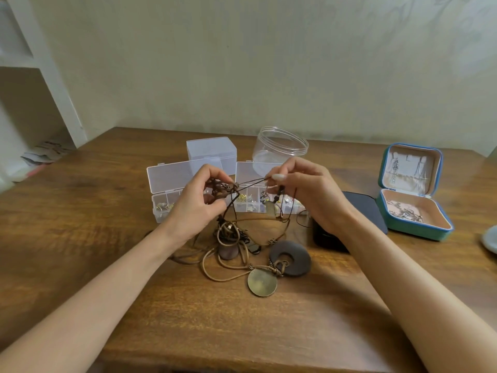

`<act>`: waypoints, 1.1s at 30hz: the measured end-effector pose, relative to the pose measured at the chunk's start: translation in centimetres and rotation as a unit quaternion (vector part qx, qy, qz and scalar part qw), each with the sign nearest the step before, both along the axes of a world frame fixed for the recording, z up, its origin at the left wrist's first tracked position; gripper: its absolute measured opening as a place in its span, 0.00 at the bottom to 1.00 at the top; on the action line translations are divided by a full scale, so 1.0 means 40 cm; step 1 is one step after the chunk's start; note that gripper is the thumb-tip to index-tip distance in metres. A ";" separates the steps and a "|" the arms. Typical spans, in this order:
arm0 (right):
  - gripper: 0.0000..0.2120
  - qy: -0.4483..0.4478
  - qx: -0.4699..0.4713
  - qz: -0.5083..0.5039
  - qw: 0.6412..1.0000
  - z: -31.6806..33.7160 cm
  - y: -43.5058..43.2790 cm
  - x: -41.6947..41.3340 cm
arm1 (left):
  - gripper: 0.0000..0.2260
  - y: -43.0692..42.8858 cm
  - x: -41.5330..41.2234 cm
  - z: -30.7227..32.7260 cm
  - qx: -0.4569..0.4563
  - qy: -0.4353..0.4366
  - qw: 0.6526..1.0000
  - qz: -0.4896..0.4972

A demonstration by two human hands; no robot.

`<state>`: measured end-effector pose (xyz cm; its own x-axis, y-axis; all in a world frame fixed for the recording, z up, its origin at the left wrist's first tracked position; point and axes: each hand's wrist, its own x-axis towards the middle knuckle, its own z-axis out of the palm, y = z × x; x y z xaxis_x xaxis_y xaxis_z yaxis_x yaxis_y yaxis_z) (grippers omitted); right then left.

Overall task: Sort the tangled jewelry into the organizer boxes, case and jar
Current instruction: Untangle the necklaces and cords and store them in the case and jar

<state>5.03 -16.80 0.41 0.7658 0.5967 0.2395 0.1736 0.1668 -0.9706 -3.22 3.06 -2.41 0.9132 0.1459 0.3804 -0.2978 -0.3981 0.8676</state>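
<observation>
Head view: left hand [199,204] clutches the tangled jewelry [228,236]; right hand [309,193] pinches its dark cord [251,181], seemingly pulled taut.

I see a tangle of cord necklaces [228,239] at the centre of the frame: brown and tan cords knotted together, the upper strands lifted off the table. A brass disc pendant [262,282] and a dark wooden ring pendant [293,258] lie flat at its lower edge. Behind it, the left organizer box [172,179] and the right organizer box [248,170] stand open, with small pieces in their compartments. A closed clear box [211,148] sits behind them. The clear jar [279,146] stands lidless at upper centre. The teal case [411,231] lies open at the right, with silver chains inside.
</observation>
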 end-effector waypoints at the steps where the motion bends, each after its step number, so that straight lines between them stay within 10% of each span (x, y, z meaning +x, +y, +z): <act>1: 0.03 0.020 0.027 0.001 0.999 0.000 -0.002 0.004 | 0.17 0.002 -0.001 -0.003 -0.001 0.008 1.000 0.002; 20: 0.04 -0.134 0.030 -0.022 0.990 0.004 -0.028 0.011 | 0.20 0.008 -0.042 -0.021 0.202 -0.007 0.979 0.000; 33: 0.02 -0.152 0.020 0.026 0.988 0.015 -0.034 -0.002 | 0.10 0.027 -0.082 0.026 0.183 -0.219 0.948 0.137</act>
